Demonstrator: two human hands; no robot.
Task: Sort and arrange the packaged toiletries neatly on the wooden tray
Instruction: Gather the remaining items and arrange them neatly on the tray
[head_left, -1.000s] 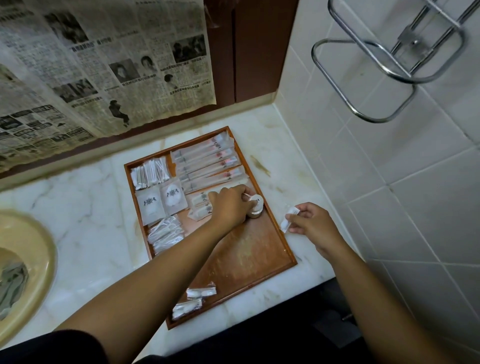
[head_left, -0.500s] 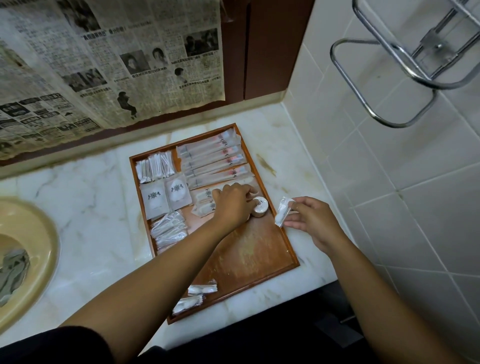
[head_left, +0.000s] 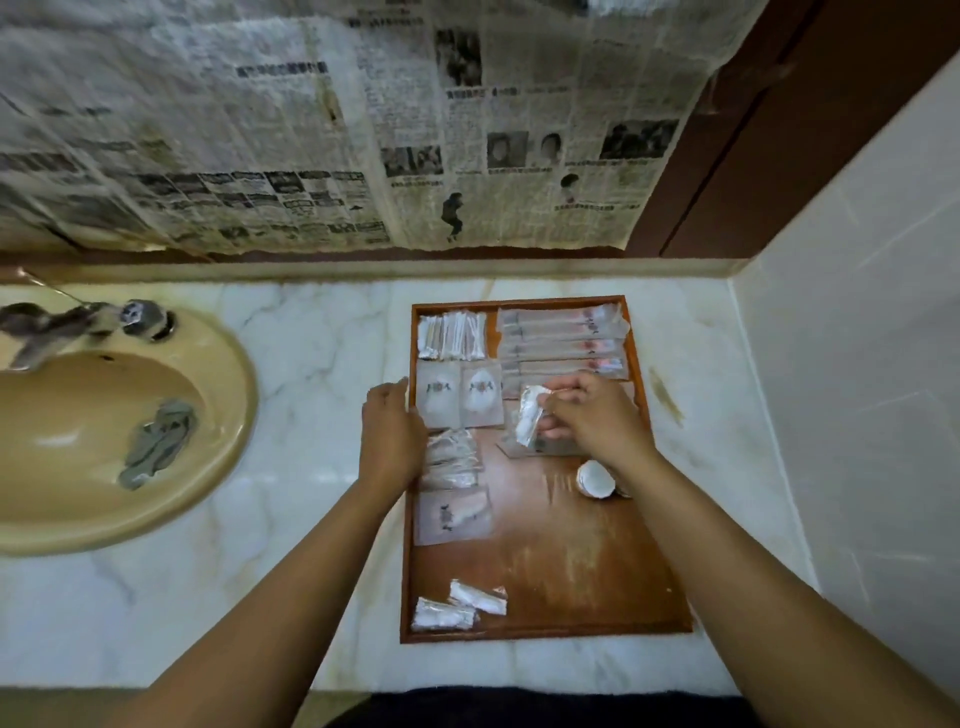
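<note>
Sachet (head_left: 530, 422), small, pinched in right hand (head_left: 589, 423) over wooden tray (head_left: 571, 566), left hand (head_left: 392, 441) relaxed at rim; placement apparently underway, next needs a matching row.

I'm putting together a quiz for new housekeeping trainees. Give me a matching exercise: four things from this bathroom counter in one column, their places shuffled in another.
Things:
1. long packets
2. swab packets
3. grey cloth
4. crinkled white packet

Places:
A. in the sink
B. pinched in the right hand
C. far left corner of the wooden tray
D. far right corner of the tray

Pairs: 1-D, 2-C, 3-A, 4-B.
</note>
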